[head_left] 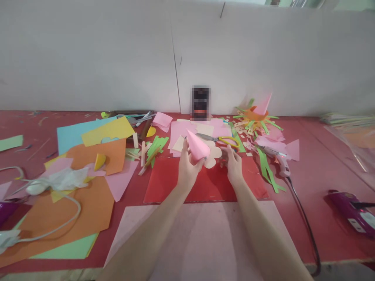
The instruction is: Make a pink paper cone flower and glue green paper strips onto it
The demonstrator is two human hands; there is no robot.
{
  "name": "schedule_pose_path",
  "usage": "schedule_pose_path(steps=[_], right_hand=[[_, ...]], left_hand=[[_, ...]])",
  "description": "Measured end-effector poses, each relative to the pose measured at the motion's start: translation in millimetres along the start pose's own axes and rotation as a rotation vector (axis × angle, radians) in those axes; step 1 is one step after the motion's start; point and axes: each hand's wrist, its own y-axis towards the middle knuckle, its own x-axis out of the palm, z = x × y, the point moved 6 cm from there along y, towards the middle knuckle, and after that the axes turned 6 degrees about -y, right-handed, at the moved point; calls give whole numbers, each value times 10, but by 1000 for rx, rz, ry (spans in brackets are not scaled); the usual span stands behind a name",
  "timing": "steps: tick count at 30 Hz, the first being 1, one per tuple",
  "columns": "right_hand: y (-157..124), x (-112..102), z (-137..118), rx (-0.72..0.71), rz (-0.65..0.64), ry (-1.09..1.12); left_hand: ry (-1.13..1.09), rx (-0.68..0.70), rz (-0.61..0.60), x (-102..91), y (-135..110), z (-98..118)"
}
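My left hand (187, 166) is closed round a pink paper cone (195, 145), held point up above a red sheet (175, 183). My right hand (233, 164) lies just to its right with fingers resting on the red sheet, next to a cream flower-shaped paper cut-out (213, 154). Whether it holds anything I cannot make out. Yellow-handled scissors (219, 139) lie just beyond the cut-out on pink paper.
A glue gun (279, 160) with a black cord lies right, among green strips. A finished orange, green and pink paper flower (256, 113) stands at the back right. Coloured sheets (96, 148) and a white cable cover the left. A purple object (351, 212) sits far right.
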Motion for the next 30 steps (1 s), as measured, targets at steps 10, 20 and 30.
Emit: schedule_pose_path(steps=[10, 20, 30], right_hand=[[-22, 70, -19, -3, -190, 16], [-28, 96, 70, 86, -178, 242], [-56, 174, 31, 73, -253, 71]], left_hand=[[95, 43, -7, -53, -6, 133], [-256, -280, 34, -2, -16, -165], [-462, -541, 77, 15, -33, -298]])
